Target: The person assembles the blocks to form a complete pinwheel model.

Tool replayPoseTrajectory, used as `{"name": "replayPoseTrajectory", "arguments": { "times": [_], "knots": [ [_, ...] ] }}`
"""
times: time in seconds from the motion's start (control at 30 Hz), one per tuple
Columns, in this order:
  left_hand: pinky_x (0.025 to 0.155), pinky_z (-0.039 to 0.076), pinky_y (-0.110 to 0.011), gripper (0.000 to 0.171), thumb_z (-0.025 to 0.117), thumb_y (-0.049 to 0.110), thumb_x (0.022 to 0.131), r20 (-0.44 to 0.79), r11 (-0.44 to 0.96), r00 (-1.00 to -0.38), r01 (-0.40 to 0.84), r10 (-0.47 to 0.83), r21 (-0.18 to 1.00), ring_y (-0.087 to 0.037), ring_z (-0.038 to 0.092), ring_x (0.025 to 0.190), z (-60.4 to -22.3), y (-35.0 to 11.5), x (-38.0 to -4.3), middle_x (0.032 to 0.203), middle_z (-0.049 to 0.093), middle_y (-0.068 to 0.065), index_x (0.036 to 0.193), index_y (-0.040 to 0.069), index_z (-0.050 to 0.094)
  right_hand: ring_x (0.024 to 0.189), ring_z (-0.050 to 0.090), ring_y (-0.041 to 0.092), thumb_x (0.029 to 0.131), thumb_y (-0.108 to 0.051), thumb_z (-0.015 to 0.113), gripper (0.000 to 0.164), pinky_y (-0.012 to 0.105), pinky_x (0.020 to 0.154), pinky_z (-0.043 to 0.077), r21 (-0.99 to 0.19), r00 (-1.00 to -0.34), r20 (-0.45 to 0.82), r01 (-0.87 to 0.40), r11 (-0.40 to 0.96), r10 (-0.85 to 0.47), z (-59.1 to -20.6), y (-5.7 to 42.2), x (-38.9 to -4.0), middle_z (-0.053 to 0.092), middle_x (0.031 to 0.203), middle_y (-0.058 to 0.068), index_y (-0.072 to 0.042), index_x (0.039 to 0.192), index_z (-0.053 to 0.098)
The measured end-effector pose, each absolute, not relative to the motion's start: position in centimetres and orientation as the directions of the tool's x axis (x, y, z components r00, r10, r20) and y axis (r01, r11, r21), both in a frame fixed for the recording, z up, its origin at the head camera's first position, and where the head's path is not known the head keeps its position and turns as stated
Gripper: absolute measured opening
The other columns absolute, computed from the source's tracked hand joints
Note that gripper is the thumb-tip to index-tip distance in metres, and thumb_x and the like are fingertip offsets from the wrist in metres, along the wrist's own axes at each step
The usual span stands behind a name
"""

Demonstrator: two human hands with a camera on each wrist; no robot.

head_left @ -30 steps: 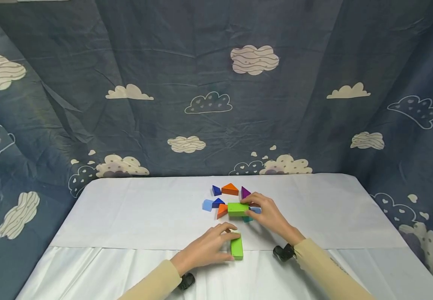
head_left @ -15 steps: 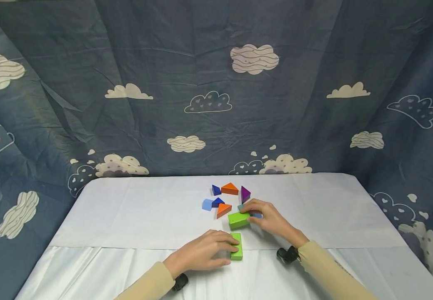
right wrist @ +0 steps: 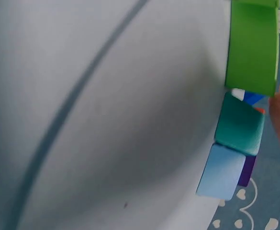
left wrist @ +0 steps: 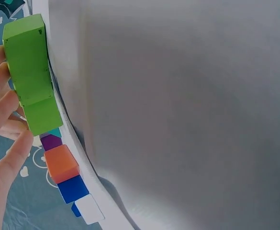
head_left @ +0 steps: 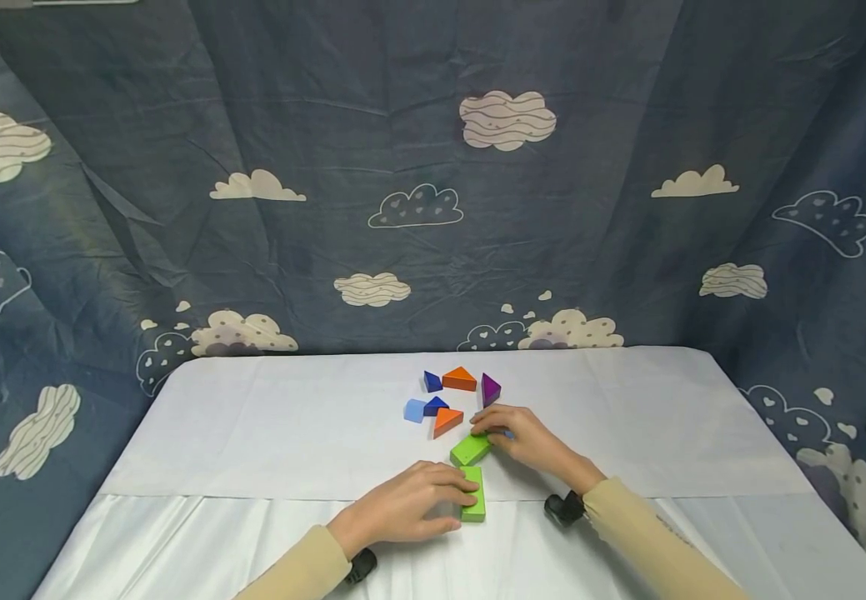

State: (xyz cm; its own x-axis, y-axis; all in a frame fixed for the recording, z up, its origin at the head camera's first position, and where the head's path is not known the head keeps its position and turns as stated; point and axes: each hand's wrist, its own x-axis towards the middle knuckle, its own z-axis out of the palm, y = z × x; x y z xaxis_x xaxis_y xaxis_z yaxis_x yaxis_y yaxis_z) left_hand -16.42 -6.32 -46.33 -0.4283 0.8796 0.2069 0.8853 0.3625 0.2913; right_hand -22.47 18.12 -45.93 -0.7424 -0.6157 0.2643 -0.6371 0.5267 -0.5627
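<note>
In the head view my left hand (head_left: 410, 500) rests its fingers on the near green rectangular block (head_left: 473, 498), thumb apart from it. The left wrist view shows the fingers against the side of this green block (left wrist: 29, 62). My right hand (head_left: 523, 437) is at the far right end of a second green block (head_left: 470, 450), which lies slanted with its near corner right at the first block. In the right wrist view the right fingertips are beside the second green block's upper corner (right wrist: 254, 52), not wrapped around it. A teal block (right wrist: 240, 124) and light-blue block (right wrist: 221, 171) stand below it there.
Behind the green blocks lie orange triangular blocks (head_left: 448, 421), dark-blue blocks (head_left: 436, 407), a light-blue block (head_left: 413, 410) and a purple block (head_left: 490, 389). A white cloth (head_left: 275, 433) covers the table, with a cloud-patterned curtain (head_left: 417, 250) behind.
The right hand brought the second green block toward me and turned it slantwise against the near one. The left hand moved from thumb and fingers around the near block to fingers on it.
</note>
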Motion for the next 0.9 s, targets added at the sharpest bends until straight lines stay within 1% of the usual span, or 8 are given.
{"name": "replayPoseTrajectory", "arguments": {
  "times": [0.17, 0.3, 0.47, 0.7, 0.9],
  "knots": [
    [0.105, 0.036, -0.034, 0.032, 0.059, 0.028, 0.096, 0.205, 0.365, -0.436, 0.878, 0.876, 0.311, -0.01, 0.044, 0.127, -46.5, -6.4, -16.4, 0.133, 0.056, 0.007, 0.124, 0.016, 0.066, 0.101, 0.062, 0.028, 0.084, 0.003, 0.069, 0.021, 0.041, 0.089, 0.051, -0.561, -0.767, 0.264, -0.615, 0.554, -0.584, -46.0, 17.6, -22.1, 0.067, 0.107, 0.011, 0.001, 0.105, 0.07],
    [0.106, 0.036, -0.035, 0.032, 0.059, 0.028, 0.096, 0.209, 0.362, -0.437, 0.877, 0.875, 0.315, -0.011, 0.044, 0.128, -46.5, -6.4, -16.4, 0.133, 0.056, 0.006, 0.124, 0.015, 0.066, 0.099, 0.062, 0.026, 0.083, -0.001, 0.072, 0.021, 0.04, 0.088, 0.051, -0.536, -0.781, 0.249, -0.603, 0.59, -0.573, -46.0, 17.1, -21.8, 0.067, 0.105, 0.009, 0.0, 0.103, 0.07],
    [0.106, 0.035, -0.035, 0.032, 0.059, 0.028, 0.095, 0.218, 0.354, -0.427, 0.884, 0.878, 0.306, -0.011, 0.045, 0.127, -46.6, -6.4, -16.4, 0.132, 0.056, 0.006, 0.124, 0.015, 0.066, 0.1, 0.061, 0.026, 0.083, 0.001, 0.071, 0.02, 0.042, 0.089, 0.05, -0.52, -0.785, 0.226, -0.598, 0.609, -0.577, -46.2, 16.9, -22.0, 0.066, 0.106, 0.009, -0.001, 0.103, 0.071],
    [0.106, 0.035, -0.035, 0.032, 0.058, 0.029, 0.096, 0.215, 0.356, -0.427, 0.884, 0.878, 0.303, -0.012, 0.044, 0.128, -46.6, -6.4, -16.5, 0.133, 0.056, 0.006, 0.124, 0.016, 0.065, 0.106, 0.06, 0.031, 0.082, 0.008, 0.067, 0.023, 0.05, 0.094, 0.045, -0.531, -0.769, 0.212, -0.609, 0.59, -0.603, -46.2, 16.9, -22.9, 0.066, 0.11, 0.011, -0.001, 0.103, 0.072],
    [0.106, 0.035, -0.035, 0.033, 0.057, 0.029, 0.096, 0.211, 0.359, -0.431, 0.881, 0.877, 0.307, -0.012, 0.044, 0.128, -46.7, -6.4, -16.5, 0.133, 0.056, 0.006, 0.125, 0.016, 0.065, 0.108, 0.061, 0.03, 0.082, 0.012, 0.065, 0.026, 0.049, 0.095, 0.045, -0.55, -0.749, 0.224, -0.625, 0.554, -0.623, -46.1, 16.8, -23.3, 0.067, 0.111, 0.01, -0.002, 0.103, 0.073]
  ]
}}
